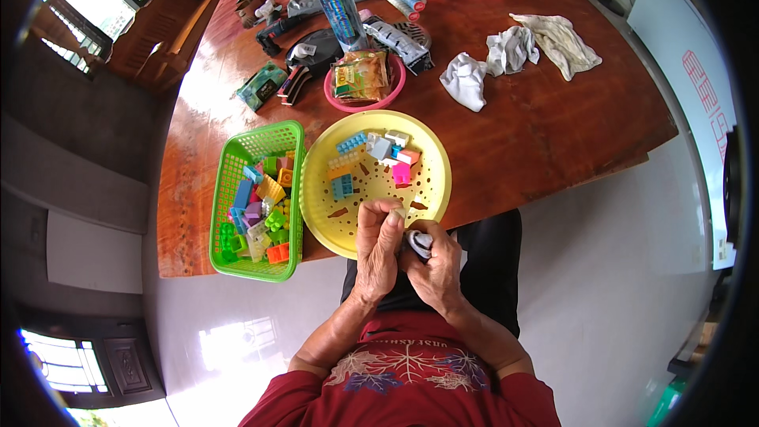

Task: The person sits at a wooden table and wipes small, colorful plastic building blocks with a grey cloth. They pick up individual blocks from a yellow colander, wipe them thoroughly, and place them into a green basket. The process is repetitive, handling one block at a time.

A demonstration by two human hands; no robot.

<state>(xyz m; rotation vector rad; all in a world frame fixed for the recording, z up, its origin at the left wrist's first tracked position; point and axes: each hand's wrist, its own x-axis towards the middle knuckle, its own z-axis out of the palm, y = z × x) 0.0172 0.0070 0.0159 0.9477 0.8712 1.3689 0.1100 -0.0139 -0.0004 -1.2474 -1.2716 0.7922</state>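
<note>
Both hands meet just past the near edge of the round yellow plastic dish with holes (320, 190). The right hand (437, 267) has its fingers curled tight around a small grey and white piece (420, 243), which sits right between the two hands, over the person's lap. The left hand (378, 247) pinches the same piece from the other side with its fingertips. It is too small to tell what shape it is.

To do this well, I think one hand should hold the piece firm while the other pushes or pulls slowly, close to the dish, so nothing drops on the floor.

The dish is smooth and shiny, and a few hard little blocks in blue, white and pink lie in it. Just beside it, touching, is a green plastic basket with a net-like wall (237, 154), full of bright square blocks. Both sit on the glossy brown wooden table (545, 126). Farther back lie soft, crumpled white cloths (466, 79).
</note>
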